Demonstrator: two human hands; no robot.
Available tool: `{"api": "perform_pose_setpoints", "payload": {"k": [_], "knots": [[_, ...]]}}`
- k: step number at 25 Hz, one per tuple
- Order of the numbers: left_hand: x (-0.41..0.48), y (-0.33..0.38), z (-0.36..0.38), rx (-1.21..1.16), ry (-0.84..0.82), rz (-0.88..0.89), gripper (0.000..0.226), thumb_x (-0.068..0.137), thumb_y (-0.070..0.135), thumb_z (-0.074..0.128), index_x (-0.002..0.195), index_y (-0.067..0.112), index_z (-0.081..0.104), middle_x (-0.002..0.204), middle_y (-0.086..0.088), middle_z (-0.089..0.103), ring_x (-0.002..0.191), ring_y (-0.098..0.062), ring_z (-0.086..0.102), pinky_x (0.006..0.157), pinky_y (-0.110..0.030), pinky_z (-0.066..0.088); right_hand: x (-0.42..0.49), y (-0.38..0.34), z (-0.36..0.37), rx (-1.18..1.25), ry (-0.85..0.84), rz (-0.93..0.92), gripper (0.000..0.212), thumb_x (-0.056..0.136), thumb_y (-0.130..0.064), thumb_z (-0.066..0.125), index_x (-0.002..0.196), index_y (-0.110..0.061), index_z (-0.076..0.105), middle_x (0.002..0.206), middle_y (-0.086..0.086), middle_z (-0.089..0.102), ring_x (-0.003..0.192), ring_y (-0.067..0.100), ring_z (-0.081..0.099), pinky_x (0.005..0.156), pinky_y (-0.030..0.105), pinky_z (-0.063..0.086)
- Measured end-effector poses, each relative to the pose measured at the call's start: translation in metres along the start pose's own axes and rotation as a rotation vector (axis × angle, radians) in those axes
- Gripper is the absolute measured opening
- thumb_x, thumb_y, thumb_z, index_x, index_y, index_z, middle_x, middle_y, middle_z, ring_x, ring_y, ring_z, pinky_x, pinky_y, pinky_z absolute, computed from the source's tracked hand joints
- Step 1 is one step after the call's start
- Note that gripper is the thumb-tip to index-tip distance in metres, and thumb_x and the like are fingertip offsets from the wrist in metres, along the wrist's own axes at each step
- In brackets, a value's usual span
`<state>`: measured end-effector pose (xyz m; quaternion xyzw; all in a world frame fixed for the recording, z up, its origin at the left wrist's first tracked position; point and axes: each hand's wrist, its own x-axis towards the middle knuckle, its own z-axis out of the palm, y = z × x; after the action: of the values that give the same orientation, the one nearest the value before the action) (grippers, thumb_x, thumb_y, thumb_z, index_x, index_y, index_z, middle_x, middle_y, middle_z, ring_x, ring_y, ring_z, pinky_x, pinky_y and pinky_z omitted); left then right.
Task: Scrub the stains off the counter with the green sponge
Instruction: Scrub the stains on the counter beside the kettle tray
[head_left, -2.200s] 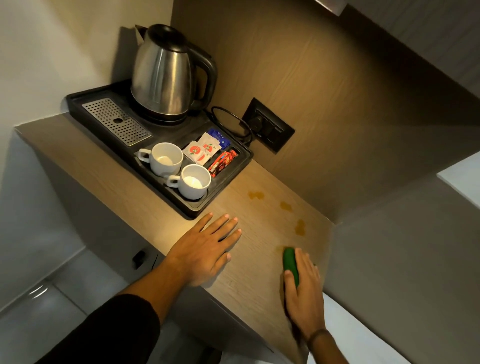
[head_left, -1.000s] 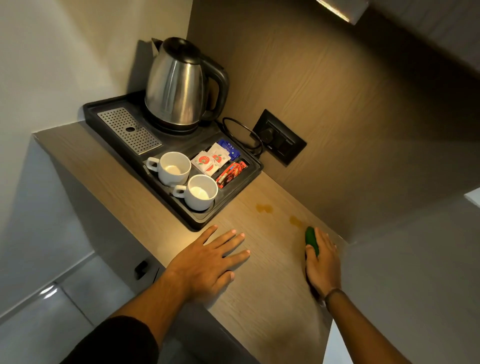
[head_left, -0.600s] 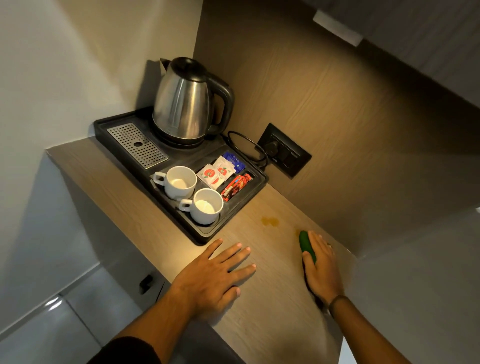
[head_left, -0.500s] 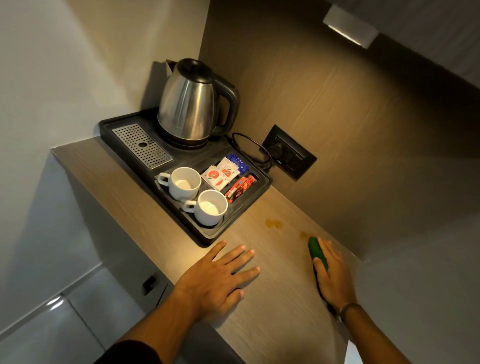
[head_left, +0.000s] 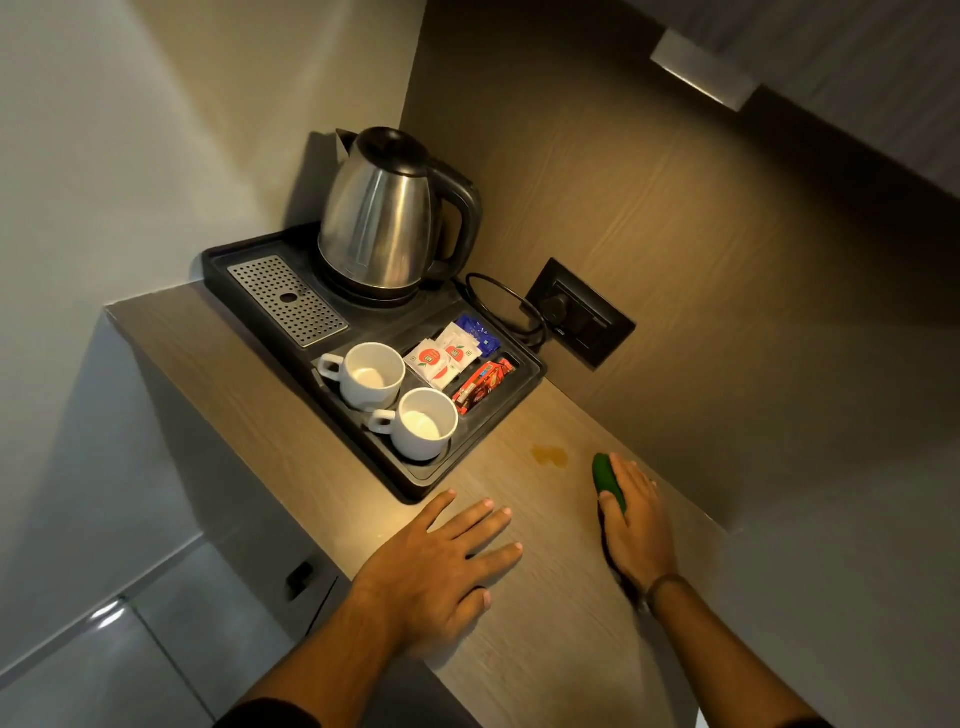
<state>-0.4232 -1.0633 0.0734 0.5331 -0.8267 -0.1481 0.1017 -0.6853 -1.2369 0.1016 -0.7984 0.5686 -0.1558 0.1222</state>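
Observation:
My right hand (head_left: 636, 530) presses the green sponge (head_left: 607, 479) flat on the wooden counter (head_left: 540, 644) near the back wall; only the sponge's left edge shows beyond my fingers. One yellowish stain (head_left: 549, 455) lies just left of the sponge, between it and the tray. My left hand (head_left: 441, 564) rests palm down with fingers spread on the counter near its front edge, holding nothing.
A black tray (head_left: 415, 480) holds a steel kettle (head_left: 387, 215), two white cups (head_left: 371, 375) (head_left: 423, 423), sachets (head_left: 447, 353) and a drip grate (head_left: 285, 299). A wall socket (head_left: 579, 312) with the kettle's cord is behind. The counter's front edge drops to the floor at left.
My right hand has slid the sponge along the counter toward the tray. Two of the three stains seen earlier no longer show. My left hand stays flat in place.

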Motion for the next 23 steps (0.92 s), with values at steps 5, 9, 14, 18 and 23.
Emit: {"api": "perform_pose_setpoints", "payload": {"k": [5, 9, 14, 18, 23], "knots": [[0.0, 0.0, -0.001, -0.012, -0.017, -0.012, 0.059, 0.108, 0.052, 0.024, 0.164, 0.038, 0.01, 0.176, 0.004, -0.007, 0.16, -0.017, -0.013, 0.128, -0.057, -0.009, -0.019, -0.007, 0.014, -0.021, -0.087, -0.253, 0.058, 0.103, -0.035, 0.043, 0.159, -0.031, 0.032, 0.164, -0.005, 0.032, 0.154, 0.012, 0.023, 0.125, 0.031, 0.006], [0.001, 0.0, 0.0, 0.0, -0.01, -0.004, 0.059, 0.109, 0.052, 0.024, 0.164, 0.038, 0.01, 0.176, 0.004, -0.007, 0.161, -0.018, -0.012, 0.128, -0.056, -0.009, 0.025, -0.026, 0.01, -0.023, -0.047, -0.049, 0.055, 0.104, -0.023, 0.049, 0.157, -0.017, 0.037, 0.163, 0.01, 0.038, 0.153, 0.027, 0.029, 0.127, 0.046, 0.014], [0.0, -0.001, 0.003, 0.012, -0.018, -0.013, 0.06, 0.108, 0.052, 0.024, 0.164, 0.038, 0.007, 0.176, 0.003, -0.009, 0.16, -0.018, -0.015, 0.128, -0.059, -0.007, -0.008, -0.035, 0.024, -0.016, -0.164, -0.372, 0.059, 0.103, -0.039, 0.041, 0.16, -0.03, 0.029, 0.166, -0.003, 0.032, 0.156, 0.013, 0.02, 0.128, 0.043, 0.011], [0.001, -0.001, 0.003, 0.023, -0.003, -0.005, 0.06, 0.109, 0.052, 0.024, 0.165, 0.039, 0.006, 0.176, 0.003, -0.009, 0.16, -0.018, -0.015, 0.128, -0.056, -0.009, 0.03, -0.048, 0.02, -0.02, -0.092, -0.124, 0.057, 0.104, -0.026, 0.05, 0.158, -0.019, 0.036, 0.165, 0.008, 0.036, 0.154, 0.025, 0.026, 0.127, 0.048, 0.014], [0.0, -0.002, 0.004, 0.005, 0.001, -0.009, 0.061, 0.108, 0.052, 0.023, 0.164, 0.039, 0.006, 0.176, 0.004, -0.01, 0.16, -0.017, -0.016, 0.128, -0.057, -0.008, -0.014, -0.039, 0.025, -0.022, -0.197, -0.403, 0.058, 0.104, -0.039, 0.04, 0.16, -0.035, 0.027, 0.167, -0.007, 0.031, 0.156, 0.009, 0.017, 0.127, 0.04, 0.01]]}}
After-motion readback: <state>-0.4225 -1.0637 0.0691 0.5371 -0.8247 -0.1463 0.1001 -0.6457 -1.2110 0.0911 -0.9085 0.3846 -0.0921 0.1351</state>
